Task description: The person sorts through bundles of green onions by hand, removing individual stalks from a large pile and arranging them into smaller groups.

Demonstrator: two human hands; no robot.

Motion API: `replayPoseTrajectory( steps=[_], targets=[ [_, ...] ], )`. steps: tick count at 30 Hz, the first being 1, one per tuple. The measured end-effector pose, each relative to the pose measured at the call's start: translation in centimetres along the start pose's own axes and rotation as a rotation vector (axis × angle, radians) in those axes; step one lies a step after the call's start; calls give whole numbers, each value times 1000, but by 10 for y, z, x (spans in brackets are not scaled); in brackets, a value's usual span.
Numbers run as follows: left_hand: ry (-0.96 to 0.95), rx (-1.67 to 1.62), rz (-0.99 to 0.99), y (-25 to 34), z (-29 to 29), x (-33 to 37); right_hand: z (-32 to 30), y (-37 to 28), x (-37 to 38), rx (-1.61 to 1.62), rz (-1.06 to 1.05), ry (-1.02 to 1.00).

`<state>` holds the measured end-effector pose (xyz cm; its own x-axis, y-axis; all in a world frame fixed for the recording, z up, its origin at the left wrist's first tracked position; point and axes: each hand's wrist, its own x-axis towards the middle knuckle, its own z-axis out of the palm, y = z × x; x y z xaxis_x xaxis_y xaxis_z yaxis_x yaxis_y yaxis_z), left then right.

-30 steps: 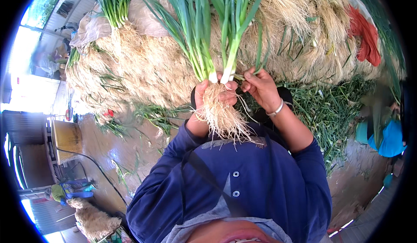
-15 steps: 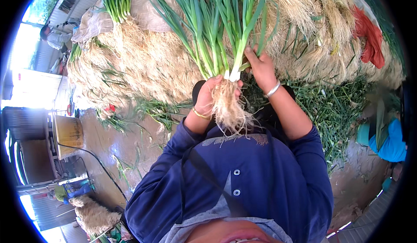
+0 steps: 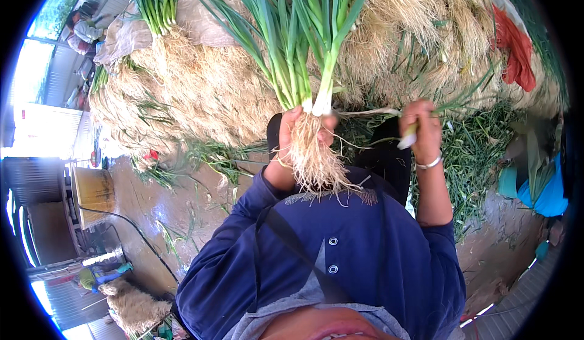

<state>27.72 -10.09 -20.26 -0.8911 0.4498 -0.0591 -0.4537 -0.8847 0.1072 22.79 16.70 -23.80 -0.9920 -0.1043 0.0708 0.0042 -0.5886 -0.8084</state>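
My left hand (image 3: 288,134) is closed around the lower white ends of a bunch of green onions (image 3: 325,78), just above the pale, stringy roots that hang toward my lap. The long green leaves fan out away from me over the pile. Off to the right, my right hand (image 3: 424,127) is closed on a stripped green onion leaf (image 3: 409,138); its pale end pokes out below the fingers and a thin green part trails behind. That hand is slightly smeared by motion. A thin whitish strand stretches between the bunch and this hand.
A big heap of green onions (image 3: 201,90), roots facing me, lies ahead. A separate bunch (image 3: 159,5) rests on sacking at its far left. Red cloth (image 3: 514,48) hangs at the right. Leaf scraps (image 3: 474,163) cover the floor on the right. A black hose (image 3: 137,227) runs at left.
My right hand has pulled away from the bunch to the right with a leaf in it. The left hand keeps its hold, and the bunch has shifted slightly left.
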Motion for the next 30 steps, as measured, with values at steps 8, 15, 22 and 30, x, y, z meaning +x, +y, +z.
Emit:
replayPoseTrajectory(
  steps=[8,15,22,30],
  targets=[
    [-113,16,-3,5,-4,4,-152,41,-24,-468,285,272],
    [-53,3,56,-4,10,4,115,23,47,-610,-59,-338],
    [-351,-151,70,36,24,-16,65,-1,19,-662,-163,-307],
    [-645,-151,179,44,51,4,91,-57,64,-1532,-820,-221]
  ],
)
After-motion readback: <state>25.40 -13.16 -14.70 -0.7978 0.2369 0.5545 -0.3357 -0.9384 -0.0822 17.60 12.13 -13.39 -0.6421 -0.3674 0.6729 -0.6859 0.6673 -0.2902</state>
